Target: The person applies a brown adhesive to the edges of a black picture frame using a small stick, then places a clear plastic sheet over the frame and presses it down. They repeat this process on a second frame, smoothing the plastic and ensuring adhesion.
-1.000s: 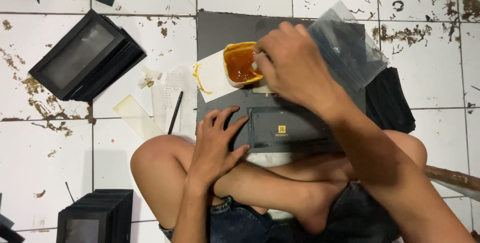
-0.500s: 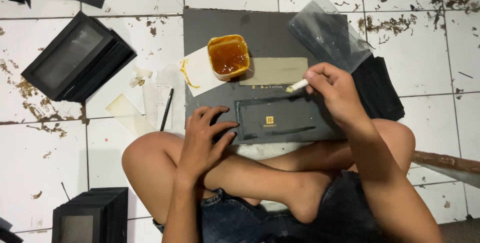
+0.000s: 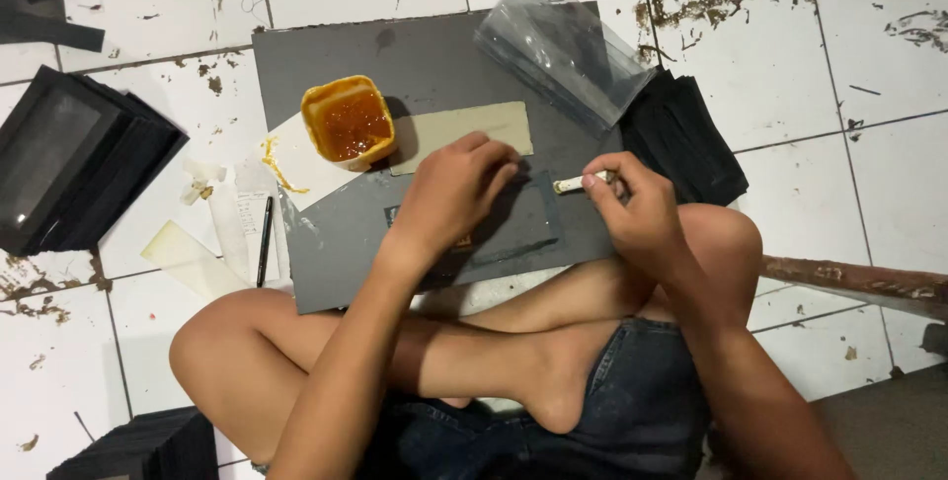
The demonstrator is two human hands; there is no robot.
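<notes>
Under the left hand (image 3: 449, 194), fingers spread and pressed flat, lies the dark rectangular panel (image 3: 494, 233), resting on the grey board (image 3: 415, 55) just ahead of the crossed legs. Beside those fingertips, to the right, sits the right hand (image 3: 637, 208), thumb and forefinger pinched shut on a small white applicator stick (image 3: 578, 184), its tip pointing toward the panel's near corner and just off its edge. Beyond the left fingertips, touching the panel's far edge, rests a beige card strip (image 3: 464, 129); next to that, an orange cup of amber glue (image 3: 348, 122) standing on a white sheet (image 3: 296, 164) smeared with yellow. Further beyond the right fingers, a clear plastic sleeve (image 3: 563, 45) and a stack of black sheets (image 3: 686, 134). Well left of both hands, a stack of black window boxes (image 3: 69, 169) and a black pen (image 3: 265, 241). Likely best done with steady downward pressure from the flat palm so the panel cannot slide, and with the stick drawn lightly along the edge, keeping glue thin and off the face.
</notes>
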